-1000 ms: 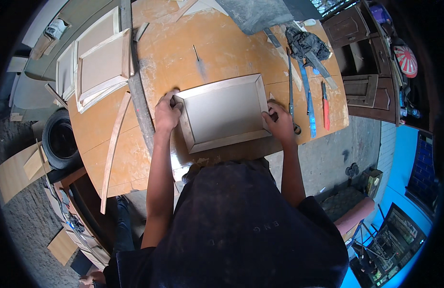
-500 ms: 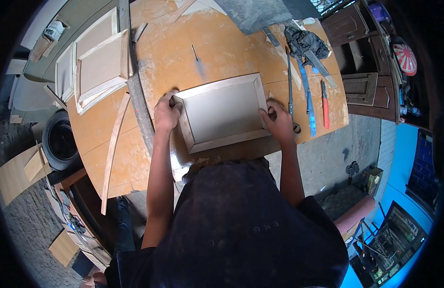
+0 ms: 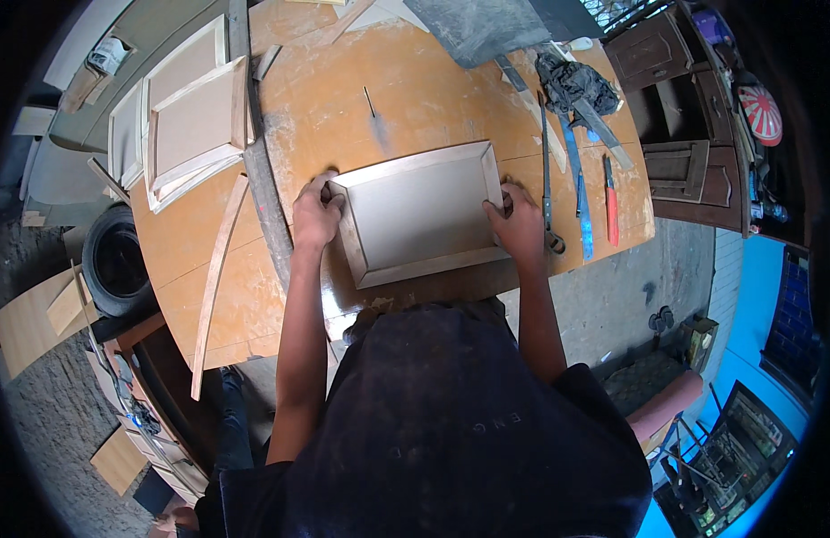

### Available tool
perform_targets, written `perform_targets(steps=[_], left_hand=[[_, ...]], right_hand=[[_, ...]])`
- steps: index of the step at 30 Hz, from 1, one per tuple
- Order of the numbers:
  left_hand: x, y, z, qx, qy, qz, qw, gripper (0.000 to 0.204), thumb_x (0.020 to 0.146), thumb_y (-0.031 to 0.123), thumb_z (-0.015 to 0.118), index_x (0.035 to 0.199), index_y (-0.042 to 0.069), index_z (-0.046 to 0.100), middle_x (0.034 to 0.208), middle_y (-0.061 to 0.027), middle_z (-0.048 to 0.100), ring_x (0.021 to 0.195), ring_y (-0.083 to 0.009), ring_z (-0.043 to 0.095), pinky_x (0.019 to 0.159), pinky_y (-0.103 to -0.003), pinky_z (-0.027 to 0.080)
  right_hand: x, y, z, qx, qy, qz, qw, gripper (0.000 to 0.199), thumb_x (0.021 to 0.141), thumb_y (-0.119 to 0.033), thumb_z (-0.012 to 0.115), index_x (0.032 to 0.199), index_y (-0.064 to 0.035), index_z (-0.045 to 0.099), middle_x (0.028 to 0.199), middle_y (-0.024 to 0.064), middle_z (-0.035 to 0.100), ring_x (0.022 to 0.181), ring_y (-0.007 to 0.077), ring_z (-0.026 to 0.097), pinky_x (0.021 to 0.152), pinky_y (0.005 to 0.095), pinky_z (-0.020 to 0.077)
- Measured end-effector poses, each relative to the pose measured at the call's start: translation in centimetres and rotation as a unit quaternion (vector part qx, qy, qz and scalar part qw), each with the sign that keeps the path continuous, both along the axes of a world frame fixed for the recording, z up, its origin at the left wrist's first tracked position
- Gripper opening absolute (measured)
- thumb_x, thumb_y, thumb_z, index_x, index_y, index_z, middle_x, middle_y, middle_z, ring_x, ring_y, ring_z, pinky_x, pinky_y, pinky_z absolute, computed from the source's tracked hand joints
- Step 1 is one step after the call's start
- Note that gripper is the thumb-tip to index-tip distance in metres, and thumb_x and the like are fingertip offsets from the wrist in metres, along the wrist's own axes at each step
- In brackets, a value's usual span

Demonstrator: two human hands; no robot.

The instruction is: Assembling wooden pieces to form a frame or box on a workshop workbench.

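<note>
A rectangular wooden frame [image 3: 424, 264] with a pale flat panel inside lies in front of me at the near side of the table, slightly tilted to the left. My left hand [image 3: 318, 213] grips its left side near the far corner, fingers curled around the edge. On the opposite side, my right hand [image 3: 517, 221] is closed on the right edge, thumb on top of the wood. The undersides of both grips are hidden. Beyond the frame, a thin pencil-like stick [image 3: 369, 100] lies by a dark smudge.
Similar panelled frames [image 3: 195, 134] are stacked at the left, beside a long dark bar [image 3: 269, 170] and a thin wooden strip [image 3: 219, 287]. To the right lie a red-handled knife [image 3: 611, 211], a blue strip [image 3: 582, 206], a dark metal rod [image 3: 547, 170] and crumpled black plastic [image 3: 576, 82].
The right hand's fingers have drawn in closer around the frame's right edge. The frame stays nearly in place; the whole view has shifted slightly.
</note>
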State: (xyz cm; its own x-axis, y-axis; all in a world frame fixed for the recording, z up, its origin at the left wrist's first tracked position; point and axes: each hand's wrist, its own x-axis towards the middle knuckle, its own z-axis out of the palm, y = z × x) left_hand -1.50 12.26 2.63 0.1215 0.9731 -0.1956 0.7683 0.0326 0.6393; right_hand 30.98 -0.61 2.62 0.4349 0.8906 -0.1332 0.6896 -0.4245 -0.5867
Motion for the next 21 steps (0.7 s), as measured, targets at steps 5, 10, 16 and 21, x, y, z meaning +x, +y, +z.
perform_targets(steps=[5,10,16,21], left_hand=[[0.0,0.1,0.1,-0.005,0.005,-0.002,1.000,0.048,0.083,0.002,0.075,0.128,0.011,0.064,0.085,-0.0072,0.062,0.075,-0.0166,0.060,0.076,-0.030,0.053],[-0.1,0.1,0.1,-0.021,0.004,0.004,1.000,0.050,0.080,0.003,0.076,0.128,0.012,0.065,0.095,-0.0128,0.066,0.081,-0.0230,0.065,0.079,-0.035,0.054],[0.3,-1.2,1.0,0.001,-0.042,0.041,0.998,0.051,0.083,0.006,0.075,0.132,0.005,0.060,0.096,-0.0135,0.068,0.078,-0.0214,0.067,0.076,-0.033,0.056],[-0.1,-3.9,1.6,0.007,-0.061,0.076,0.995,0.051,0.085,0.010,0.076,0.133,0.003,0.059,0.097,-0.0141,0.069,0.081,-0.0214,0.070,0.077,-0.033,0.057]], right_hand=[[0.0,-0.2,0.0,-0.001,-0.014,-0.006,1.000,0.045,0.081,-0.027,0.077,0.117,-0.0034,0.064,0.104,0.0180,0.067,0.090,0.0360,0.068,0.081,0.0473,0.0539],[0.1,-0.4,0.0,0.004,-0.023,-0.019,1.000,0.044,0.082,-0.028,0.076,0.117,-0.0034,0.064,0.106,0.0177,0.067,0.090,0.0369,0.068,0.082,0.0472,0.0542],[1.3,-0.7,-0.7,0.023,-0.054,-0.041,0.997,0.042,0.084,-0.028,0.074,0.117,-0.0043,0.065,0.110,0.0175,0.065,0.100,0.0371,0.066,0.085,0.0480,0.0532],[0.6,-1.0,-0.3,0.087,-0.145,0.008,0.986,0.039,0.085,-0.029,0.073,0.116,-0.0052,0.065,0.113,0.0171,0.061,0.111,0.0387,0.057,0.093,0.0512,0.0481]])
